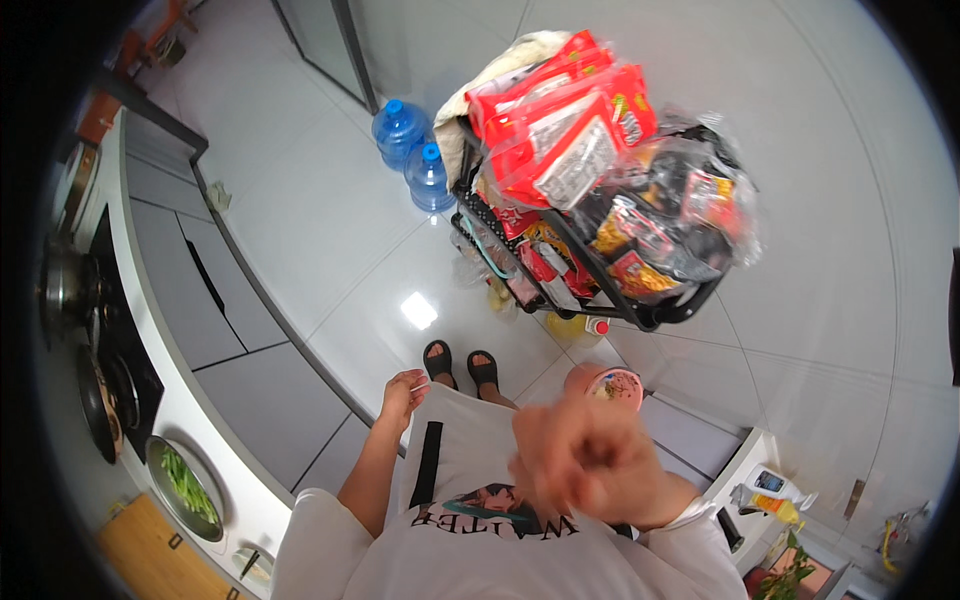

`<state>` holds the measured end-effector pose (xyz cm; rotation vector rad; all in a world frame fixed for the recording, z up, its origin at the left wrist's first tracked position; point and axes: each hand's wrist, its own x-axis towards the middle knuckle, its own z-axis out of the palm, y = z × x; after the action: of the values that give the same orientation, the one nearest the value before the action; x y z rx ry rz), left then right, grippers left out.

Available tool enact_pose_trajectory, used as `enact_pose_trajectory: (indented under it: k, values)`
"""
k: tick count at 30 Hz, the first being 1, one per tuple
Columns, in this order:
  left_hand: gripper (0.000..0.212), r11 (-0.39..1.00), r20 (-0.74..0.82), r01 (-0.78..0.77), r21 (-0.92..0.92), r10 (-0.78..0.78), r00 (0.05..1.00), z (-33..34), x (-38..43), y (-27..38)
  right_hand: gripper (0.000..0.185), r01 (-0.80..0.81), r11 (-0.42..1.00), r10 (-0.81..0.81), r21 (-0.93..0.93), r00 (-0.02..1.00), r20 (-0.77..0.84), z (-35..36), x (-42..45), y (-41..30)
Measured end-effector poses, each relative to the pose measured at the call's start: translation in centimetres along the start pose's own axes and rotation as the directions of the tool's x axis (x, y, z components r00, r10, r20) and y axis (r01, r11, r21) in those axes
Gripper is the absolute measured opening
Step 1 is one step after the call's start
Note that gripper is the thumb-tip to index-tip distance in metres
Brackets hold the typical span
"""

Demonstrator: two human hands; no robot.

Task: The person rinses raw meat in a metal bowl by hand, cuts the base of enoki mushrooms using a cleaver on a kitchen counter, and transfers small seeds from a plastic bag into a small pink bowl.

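Note:
My left hand (pixel 405 396) hangs low beside the hem of my white shirt, its fingers loosely curled. A pale glint shows at the fingertips, too small to name. My right hand (pixel 589 454) is raised in front of my chest, close to the camera. It is blurred, its fingers bent inward, and whether it holds anything is unclear. Beyond it, partly covered, stands a pink bin (pixel 616 384) with scraps inside. Ahead of me is a black rack (pixel 637 311) piled with red plastic food packages (pixel 574 127) and clear bags of snack packets (pixel 675 217).
Two blue water jugs (pixel 429 178) and an oil bottle (pixel 592 328) stand on the tiles. Along the left runs a white counter (pixel 251 472) with a pan (pixel 97 405), a metal bowl of cut greens (pixel 185 487) and a wooden cutting board (pixel 154 551). Bottles (pixel 776 484) lie at right.

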<state>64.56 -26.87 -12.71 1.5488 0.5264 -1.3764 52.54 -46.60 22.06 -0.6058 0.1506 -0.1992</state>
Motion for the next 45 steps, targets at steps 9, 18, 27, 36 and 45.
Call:
enact_pose_trajectory:
  k: [9,18,27,36,45]
  values:
    - [0.022,0.944,0.182,-0.317,0.092,0.297,0.937,5.0,-7.6,8.2,0.024,0.508,0.858,-0.498,0.083,0.779,0.383,9.9,-4.3,-2.0]
    - [0.022,0.707,0.286,-0.667,0.233,0.606,0.742,6.3,-13.6,10.5,0.017,0.283,0.956,-0.265,-0.074,0.945,0.191,9.1,-5.9,-2.5]
    - [0.02,0.408,0.451,-0.912,-0.047,0.823,0.344,8.6,-25.0,14.1,0.013,-0.031,0.994,-0.012,-0.102,0.918,-0.397,-0.7,-0.4,4.1]
    - [0.02,0.435,0.644,-0.9,-0.003,0.69,0.331,7.6,-25.8,15.2,0.021,-0.139,0.989,0.116,-0.05,0.941,-0.317,-0.7,-0.6,5.1]
    - [0.015,0.259,0.734,-0.955,0.145,0.619,0.279,10.3,-26.0,16.2,0.03,-0.041,0.997,0.061,0.069,0.946,-0.318,-2.7,-2.0,4.9]
